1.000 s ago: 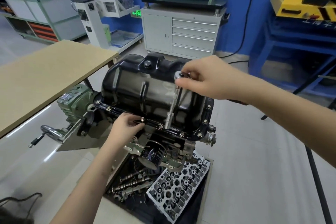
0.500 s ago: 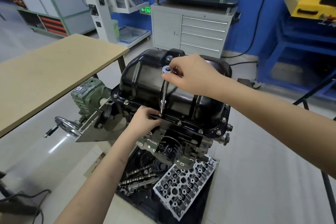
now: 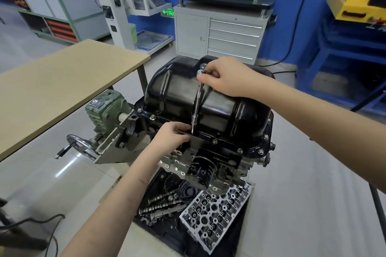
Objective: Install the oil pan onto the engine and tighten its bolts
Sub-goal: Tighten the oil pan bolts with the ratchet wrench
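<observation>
Both my hands work the black oil pan [image 3: 219, 110]: right hand [image 3: 225, 78] clamped on the ratchet [image 3: 197, 100], left hand [image 3: 171, 137] pinching its socket end at the flange.

Your right hand [image 3: 225, 78] reached in from the right with the forearm stretched across, its fingers curled over and pinching the top of the ratchet extension [image 3: 196, 102], knuckles up. Your left hand [image 3: 170, 137] came up from below on a bare forearm, fingers bent and pinching at the lower tip of that same tool, thumb side turned toward you.
</observation>
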Tool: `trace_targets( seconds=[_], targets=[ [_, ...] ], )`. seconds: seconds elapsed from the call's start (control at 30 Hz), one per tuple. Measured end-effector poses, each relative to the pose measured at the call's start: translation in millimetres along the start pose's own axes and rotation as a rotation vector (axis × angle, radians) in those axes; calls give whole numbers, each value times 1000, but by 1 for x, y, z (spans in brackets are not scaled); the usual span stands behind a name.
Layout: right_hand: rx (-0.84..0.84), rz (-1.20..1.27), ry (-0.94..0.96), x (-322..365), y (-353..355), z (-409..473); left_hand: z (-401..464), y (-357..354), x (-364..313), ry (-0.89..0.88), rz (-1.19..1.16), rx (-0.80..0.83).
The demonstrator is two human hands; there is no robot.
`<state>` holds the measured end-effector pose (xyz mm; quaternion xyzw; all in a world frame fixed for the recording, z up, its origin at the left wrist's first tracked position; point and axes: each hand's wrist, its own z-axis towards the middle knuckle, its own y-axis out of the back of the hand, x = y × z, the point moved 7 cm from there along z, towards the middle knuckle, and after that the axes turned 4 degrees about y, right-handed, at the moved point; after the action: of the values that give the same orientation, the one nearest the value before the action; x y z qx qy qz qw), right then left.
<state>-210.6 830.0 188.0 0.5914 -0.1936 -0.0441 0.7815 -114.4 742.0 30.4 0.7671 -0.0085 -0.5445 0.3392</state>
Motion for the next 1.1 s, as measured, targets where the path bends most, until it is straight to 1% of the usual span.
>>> trace_targets(
  seconds=[0.07,0.13,0.2,0.3,0.37,0.43,0.5,0.57,0.63,0.7,0.8,0.83,0.9,0.97,1.03,1.1],
  targets=[
    [23,-19,50,5,0,2,-2,2,-4,-18,-10,-20],
    [71,-36,112,12,-1,4,-5,9,-14,-74,38,-115],
    [129,-31,175,19,-2,6,-8,16,-30,-167,32,-205],
    [238,73,220,22,-3,4,-11,19,-52,-286,-14,-257],
    [274,100,229,24,-3,3,-11,20,-59,-307,11,-288],
    [246,43,221,24,-3,4,-9,20,-59,-307,15,-302],
    [175,-81,190,24,0,6,-10,18,-59,-316,17,-293],
    [144,-172,180,25,0,7,-14,16,-61,-335,29,-322],
    [136,-229,191,29,0,9,-18,18,-68,-342,-45,-365],
    [122,-256,200,31,0,11,-15,24,-79,-325,-220,-347],
    [99,-207,204,31,-2,9,-10,24,-93,-313,-429,-258],
    [115,-162,217,30,-2,6,-10,21,-95,-327,-465,-226],
    [207,-45,209,21,-1,2,-10,16,-97,-350,-517,-172],
    [281,5,148,2,4,-3,-5,16,-92,-305,-642,-145],
    [287,-70,101,-15,8,-7,3,16,-88,-193,-757,-118],
    [256,-169,66,-23,8,-11,7,16,-90,-159,-703,-139]
  ],
)
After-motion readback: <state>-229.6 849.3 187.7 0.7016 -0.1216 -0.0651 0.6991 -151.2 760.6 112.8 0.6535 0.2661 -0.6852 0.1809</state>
